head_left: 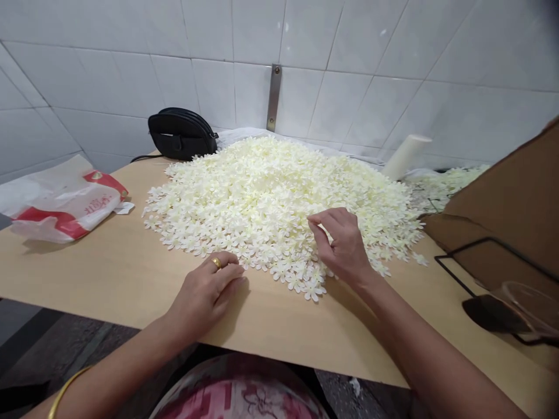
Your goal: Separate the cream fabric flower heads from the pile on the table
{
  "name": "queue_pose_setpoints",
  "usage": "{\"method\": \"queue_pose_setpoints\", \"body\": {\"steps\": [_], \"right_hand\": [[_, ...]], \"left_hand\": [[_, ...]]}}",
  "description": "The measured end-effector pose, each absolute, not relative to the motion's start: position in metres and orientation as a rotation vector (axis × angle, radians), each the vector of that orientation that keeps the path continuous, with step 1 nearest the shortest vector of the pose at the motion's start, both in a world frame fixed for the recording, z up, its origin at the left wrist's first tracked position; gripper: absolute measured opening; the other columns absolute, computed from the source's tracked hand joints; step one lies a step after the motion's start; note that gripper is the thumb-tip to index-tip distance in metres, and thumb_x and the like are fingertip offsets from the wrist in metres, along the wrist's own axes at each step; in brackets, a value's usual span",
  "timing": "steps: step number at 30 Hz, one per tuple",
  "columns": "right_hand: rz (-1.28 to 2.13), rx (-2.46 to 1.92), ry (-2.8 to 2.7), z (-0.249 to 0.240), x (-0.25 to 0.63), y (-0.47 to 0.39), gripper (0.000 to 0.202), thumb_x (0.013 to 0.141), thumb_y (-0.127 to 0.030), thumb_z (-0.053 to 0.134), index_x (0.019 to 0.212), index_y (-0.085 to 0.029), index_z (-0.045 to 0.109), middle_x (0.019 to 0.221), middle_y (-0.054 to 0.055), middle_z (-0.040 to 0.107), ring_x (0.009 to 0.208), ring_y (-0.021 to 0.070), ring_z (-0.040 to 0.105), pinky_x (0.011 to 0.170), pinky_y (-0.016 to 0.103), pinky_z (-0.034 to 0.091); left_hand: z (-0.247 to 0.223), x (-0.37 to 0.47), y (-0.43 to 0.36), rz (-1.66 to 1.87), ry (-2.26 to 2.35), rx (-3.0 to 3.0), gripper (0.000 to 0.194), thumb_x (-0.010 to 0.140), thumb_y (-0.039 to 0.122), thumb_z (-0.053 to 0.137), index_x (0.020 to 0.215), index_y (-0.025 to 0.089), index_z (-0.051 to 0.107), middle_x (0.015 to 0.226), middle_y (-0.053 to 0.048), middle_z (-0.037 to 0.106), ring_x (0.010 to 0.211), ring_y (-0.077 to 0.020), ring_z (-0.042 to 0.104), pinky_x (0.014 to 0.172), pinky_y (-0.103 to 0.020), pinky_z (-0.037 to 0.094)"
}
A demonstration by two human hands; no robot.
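1. Centrally, a broad heap of white-and-pale-yellow flower heads [262,192] is lying on the wooden-looking tabletop [131,285], between the person and the tiled wall [253,35], with loose blooms fringing its front edge.
2. The right hand [345,247] is hovering over the front right part of the heap; its thumb and index finger are bending toward each other and meeting at the tips, leaving a small loop. Whether anything is sitting in that pinch, I cannot tell.
3. The left hand [207,288] is resting at the near edge of the heap, palm down, its fingers bending loosely; the fingertips are pointing toward the blooms. What, if anything, is lying under them is hidden. One finger is wearing a gold ring [216,263], and a gold bangle [65,393] is circling the forearm.
4. To the left, a white-and-red plastic bag [65,201] is lying crumpled; behind the heap's left side a black pouch [181,134] is standing near the wall.
5. On the right, a pale cylinder [406,157] is leaning behind the heap, brown cardboard [506,215] is slanting up beside it, and dark-lensed glasses [493,314] are lying nearest the person.
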State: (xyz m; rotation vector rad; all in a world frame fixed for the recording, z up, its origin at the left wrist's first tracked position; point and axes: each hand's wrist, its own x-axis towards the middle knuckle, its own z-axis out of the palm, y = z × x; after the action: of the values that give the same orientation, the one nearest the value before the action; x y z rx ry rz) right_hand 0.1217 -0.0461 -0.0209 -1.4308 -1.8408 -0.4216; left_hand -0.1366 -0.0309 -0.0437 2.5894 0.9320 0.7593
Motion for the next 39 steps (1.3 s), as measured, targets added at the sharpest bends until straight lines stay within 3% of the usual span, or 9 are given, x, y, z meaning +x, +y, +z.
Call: {"method": "queue_pose_setpoints", "body": {"steps": [5,11,14,19,24,28,31,36,39], "right_hand": [[-0.209,-1.541,-1.885,-0.024,0.117,-0.107,0.013,0.083,-0.016,0.046,0.084,-0.019,0.059,0.079,0.005,0.057,0.080,0.0182,0.049,0.073,0.034,0.037],[-0.024,-1.690,-1.899,-0.049,0.097,-0.153,0.022,0.084,-0.018,0.046,0.104,-0.019,0.056,0.093,0.008,0.053,0.090,0.0209,0.045,0.078,0.038,0.037],[-0.037,-1.785,-1.908,-0.054,0.090,-0.155,0.024,0.083,-0.022,0.047,0.106,-0.020,0.056,0.094,0.009,0.052,0.093,0.0229,0.044,0.080,0.041,0.036],[-0.134,-1.810,-1.780,-0.053,0.094,-0.149,0.019,0.083,-0.016,0.044,0.093,-0.019,0.059,0.091,0.007,0.053,0.088,0.0207,0.045,0.078,0.038,0.038],[-0.195,-1.865,-1.813,-0.054,0.107,-0.137,0.033,0.077,-0.005,0.045,0.105,-0.019,0.056,0.094,0.007,0.053,0.089,0.0211,0.045,0.077,0.037,0.038],[-0.171,-1.946,-1.851,-0.055,0.114,-0.129,0.025,0.076,-0.004,0.047,0.091,-0.020,0.060,0.091,0.006,0.052,0.089,0.0208,0.044,0.077,0.036,0.037],[-0.167,-1.947,-1.816,-0.056,0.116,-0.128,0.019,0.077,-0.006,0.047,0.084,-0.019,0.059,0.088,0.005,0.052,0.087,0.0195,0.045,0.075,0.035,0.037],[-0.188,-1.935,-1.841,-0.052,0.116,-0.128,0.022,0.080,-0.013,0.048,0.098,-0.021,0.057,0.092,0.006,0.052,0.089,0.0208,0.044,0.076,0.036,0.037],[-0.185,-1.942,-1.902,-0.049,0.114,-0.126,0.022,0.079,-0.011,0.048,0.096,-0.022,0.059,0.090,0.006,0.051,0.088,0.0208,0.043,0.076,0.036,0.036]], "left_hand": [[-0.048,-0.131,-0.048,0.726,0.770,2.623,0.021,0.087,0.018,0.038,0.102,0.020,0.053,0.105,-0.008,0.052,0.096,-0.0194,0.049,0.076,-0.030,0.044],[-0.050,-0.117,-0.059,0.647,0.694,2.674,0.023,0.088,0.019,0.038,0.107,0.021,0.051,0.113,-0.008,0.051,0.102,-0.0212,0.047,0.081,-0.032,0.046],[-0.053,-0.110,-0.061,0.637,0.655,2.727,0.026,0.088,0.020,0.037,0.110,0.020,0.050,0.118,-0.009,0.050,0.106,-0.0229,0.044,0.087,-0.036,0.044],[-0.057,-0.099,-0.066,0.657,0.628,2.798,0.028,0.088,0.020,0.036,0.112,0.017,0.050,0.121,-0.010,0.049,0.108,-0.0246,0.043,0.088,-0.039,0.045],[-0.058,-0.086,-0.076,0.694,0.569,2.895,0.034,0.086,0.020,0.039,0.119,0.012,0.045,0.126,-0.015,0.045,0.115,-0.0277,0.039,0.090,-0.040,0.045],[-0.061,-0.082,-0.081,0.581,0.518,2.960,0.045,0.084,0.030,0.047,0.125,0.013,0.040,0.132,-0.014,0.040,0.122,-0.0306,0.033,0.093,-0.043,0.042],[-0.062,-0.083,-0.081,0.505,0.498,2.987,0.050,0.082,0.038,0.050,0.125,0.017,0.040,0.132,-0.012,0.040,0.120,-0.0303,0.035,0.092,-0.043,0.042],[-0.059,-0.084,-0.079,0.472,0.481,2.956,0.052,0.081,0.048,0.048,0.123,0.018,0.043,0.131,-0.012,0.042,0.121,-0.0304,0.034,0.093,-0.044,0.040],[-0.059,-0.085,-0.077,0.467,0.460,2.958,0.053,0.081,0.050,0.046,0.123,0.019,0.043,0.132,-0.012,0.042,0.121,-0.0303,0.034,0.092,-0.043,0.040]]}}
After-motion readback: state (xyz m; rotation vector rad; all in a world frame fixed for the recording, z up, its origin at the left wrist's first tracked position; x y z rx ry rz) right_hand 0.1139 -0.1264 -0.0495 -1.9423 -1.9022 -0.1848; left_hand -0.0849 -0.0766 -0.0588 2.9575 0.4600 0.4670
